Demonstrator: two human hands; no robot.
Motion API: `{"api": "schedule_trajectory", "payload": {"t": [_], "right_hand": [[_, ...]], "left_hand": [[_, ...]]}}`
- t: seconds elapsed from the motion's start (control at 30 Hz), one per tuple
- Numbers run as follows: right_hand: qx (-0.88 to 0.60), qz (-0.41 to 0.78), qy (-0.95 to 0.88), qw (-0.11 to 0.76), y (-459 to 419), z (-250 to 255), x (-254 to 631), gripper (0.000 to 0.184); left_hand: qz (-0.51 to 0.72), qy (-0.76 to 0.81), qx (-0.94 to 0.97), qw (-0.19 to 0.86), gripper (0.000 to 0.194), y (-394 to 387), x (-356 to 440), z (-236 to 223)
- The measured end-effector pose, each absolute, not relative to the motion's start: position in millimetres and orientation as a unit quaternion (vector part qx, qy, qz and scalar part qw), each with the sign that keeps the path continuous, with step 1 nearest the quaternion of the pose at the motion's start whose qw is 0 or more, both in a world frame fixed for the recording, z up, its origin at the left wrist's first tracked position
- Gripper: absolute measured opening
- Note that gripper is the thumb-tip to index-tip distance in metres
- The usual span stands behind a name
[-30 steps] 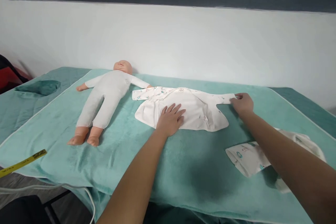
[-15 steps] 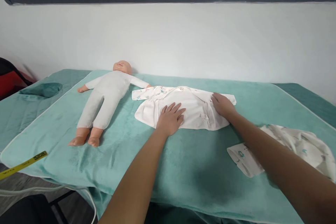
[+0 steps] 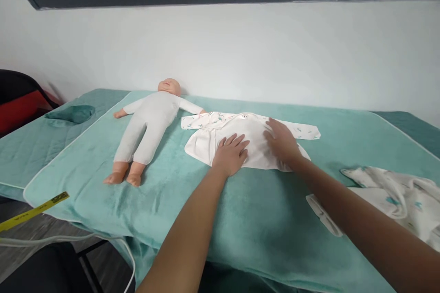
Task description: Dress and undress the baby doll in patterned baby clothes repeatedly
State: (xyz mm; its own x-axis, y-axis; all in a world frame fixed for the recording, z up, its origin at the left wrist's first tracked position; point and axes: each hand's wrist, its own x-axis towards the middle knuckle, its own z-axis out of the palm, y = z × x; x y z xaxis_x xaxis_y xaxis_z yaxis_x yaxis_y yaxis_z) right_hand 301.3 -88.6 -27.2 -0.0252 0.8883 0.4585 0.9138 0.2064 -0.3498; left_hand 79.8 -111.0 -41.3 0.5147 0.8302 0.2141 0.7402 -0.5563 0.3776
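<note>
A small white baby shirt with printed long sleeves lies spread out on the green bed cover. My left hand rests flat on its lower middle, fingers spread. Over the shirt's right half is my right hand, fingers extended and slightly blurred; whether it presses on the cloth I cannot tell. Left of the shirt a baby doll in a white bodysuit lies on its back, one hand close to the shirt's left sleeve.
A crumpled white printed cloth lies at the right, partly behind my right forearm. At the left are a yellow strap, a white cable, a black chair and a red-and-black bag. The white wall borders the bed's far side.
My right hand has moved left from the shirt's right sleeve to its body, uncovering that sleeve. My left hand stays in place on the shirt. The view has shifted slightly left.
</note>
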Motion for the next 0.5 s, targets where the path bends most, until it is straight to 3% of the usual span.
{"api": "schedule_trajectory", "payload": {"t": [0.33, 0.5], "right_hand": [[-0.538, 0.255, -0.735, 0.324, -61, 7, 141, 0.048], [-0.549, 0.322, -0.716, 0.287, 7, 39, 81, 0.070]], "left_hand": [[0.191, 0.451, 0.862, 0.132, 0.048, -109, 76, -33], [0.124, 0.401, 0.905, 0.072, 0.034, -86, 14, 16]]}}
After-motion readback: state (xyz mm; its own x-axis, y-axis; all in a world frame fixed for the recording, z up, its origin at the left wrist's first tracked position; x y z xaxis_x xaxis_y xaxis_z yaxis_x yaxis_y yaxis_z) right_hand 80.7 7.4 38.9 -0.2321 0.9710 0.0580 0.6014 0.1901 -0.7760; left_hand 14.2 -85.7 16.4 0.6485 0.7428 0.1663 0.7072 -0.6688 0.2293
